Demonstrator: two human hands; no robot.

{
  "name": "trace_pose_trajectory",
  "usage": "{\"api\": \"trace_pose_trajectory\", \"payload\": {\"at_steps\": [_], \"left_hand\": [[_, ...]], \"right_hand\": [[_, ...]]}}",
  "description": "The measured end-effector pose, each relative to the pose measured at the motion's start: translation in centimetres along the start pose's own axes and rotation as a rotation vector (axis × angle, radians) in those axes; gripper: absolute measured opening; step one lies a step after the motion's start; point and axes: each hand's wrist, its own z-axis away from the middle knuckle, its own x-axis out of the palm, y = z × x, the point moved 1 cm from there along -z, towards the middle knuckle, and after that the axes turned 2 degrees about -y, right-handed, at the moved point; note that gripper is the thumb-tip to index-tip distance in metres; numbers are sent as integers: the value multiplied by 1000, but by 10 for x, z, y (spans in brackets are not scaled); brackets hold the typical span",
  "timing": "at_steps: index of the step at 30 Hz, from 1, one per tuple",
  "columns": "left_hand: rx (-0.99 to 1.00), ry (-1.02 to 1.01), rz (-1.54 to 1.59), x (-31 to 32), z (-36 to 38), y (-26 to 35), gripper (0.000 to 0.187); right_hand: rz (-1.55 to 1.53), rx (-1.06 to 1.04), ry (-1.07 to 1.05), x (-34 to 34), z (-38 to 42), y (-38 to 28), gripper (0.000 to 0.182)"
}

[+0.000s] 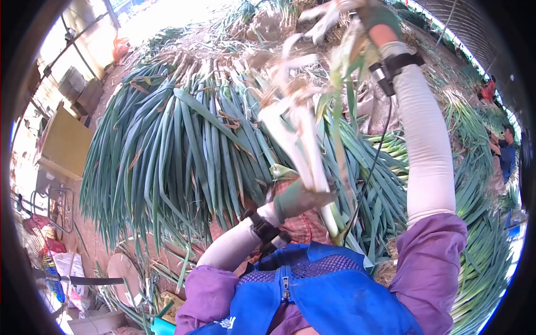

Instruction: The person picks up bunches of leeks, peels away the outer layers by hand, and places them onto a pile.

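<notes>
My left hand (pixel 301 201), in a green glove, is closed around a small bunch of large green onions (pixel 304 142). Their white stalks point up and away, with the root ends blurred by motion. Higher up on the right, my right hand (pixel 382 21), gloved too, is closed on pale, yellowish strips of outer leaf (pixel 347 47) that hang down toward the bunch. Its fingertips are partly hidden at the frame's top edge. Just beyond my left hand lies a broad heap of green onions (pixel 184 139), their roots pointing away and green leaves toward me.
More green onions (pixel 474 223) line the right side. At the left stand a yellowish box (pixel 66 139), a round wooden board (pixel 121 273) and a white bag (pixel 70 273). A dark cable (pixel 381 148) hangs from my right wrist strap. Another person (pixel 505 156) is at the far right.
</notes>
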Motion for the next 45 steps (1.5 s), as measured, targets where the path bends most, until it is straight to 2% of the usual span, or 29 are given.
{"api": "trace_pose_trajectory", "payload": {"at_steps": [1,3,6,7,10,12,13,14,15,17,19,20,22,23,25,27,29,30,32,33,34,36,38,40,43,45], "left_hand": [[1,-26,258,-1,6,-9,41],[-22,51,138,-6,15,-2,39],[-55,43,212,-12,9,-14,39],[-43,42,216,-12,6,-12,39],[-28,30,223,-2,2,-5,37],[-11,27,213,3,0,-1,34],[-17,38,214,6,0,1,34],[-22,52,213,9,0,2,33],[-26,68,213,10,2,3,32],[-85,16,218,2,6,-4,35],[-201,3,238,-3,14,5,32],[-27,32,185,-5,15,1,30],[72,-21,75,-9,16,-1,33],[68,-37,66,-10,16,0,34],[60,-67,48,-13,14,3,36],[-40,-63,177,-10,6,19,35],[25,-88,181,-9,-1,6,33],[73,-115,136,-11,-1,1,33],[24,-105,188,-9,2,6,37],[80,-110,114,-12,2,6,37],[137,-112,46,-13,0,3,38],[84,-91,81,-16,-1,-7,35],[37,-44,91,-19,1,-10,33],[1,-10,139,-23,3,-5,31],[170,-64,40,-21,-5,-11,31],[87,-70,70,-17,-11,-6,31]], "right_hand": [[36,-78,96,-4,-9,19,33],[-102,-113,-89,1,-7,21,40],[-292,-170,-369,7,0,25,53],[-638,-225,-376,33,0,35,62],[-815,-469,-636,-13,80,-36,45],[-642,-631,-682,-18,123,-82,37],[-242,-730,-565,-11,134,-94,40],[-347,-521,-761,5,138,-109,45],[-361,-470,-939,10,139,-105,46],[-652,-510,-781,40,148,-104,49],[-470,-404,-710,33,135,-99,48],[-376,-347,-679,25,133,-96,47],[-275,-307,-508,27,111,-73,46],[-225,-283,-418,28,100,-61,46],[-192,-226,-383,39,95,-42,46],[-150,-152,-335,46,85,-26,46],[-111,-37,-284,54,76,-8,47],[-81,-9,-140,54,64,7,42],[-204,96,-131,40,46,25,40],[-268,145,-134,34,38,29,39],[-320,128,-50,32,27,33,39],[-419,109,129,31,7,43,39],[-464,43,160,19,10,48,39],[-570,-114,-53,1,38,35,39],[-787,-427,-629,-19,125,-13,40],[-825,-547,-881,-9,182,-44,41]]}}
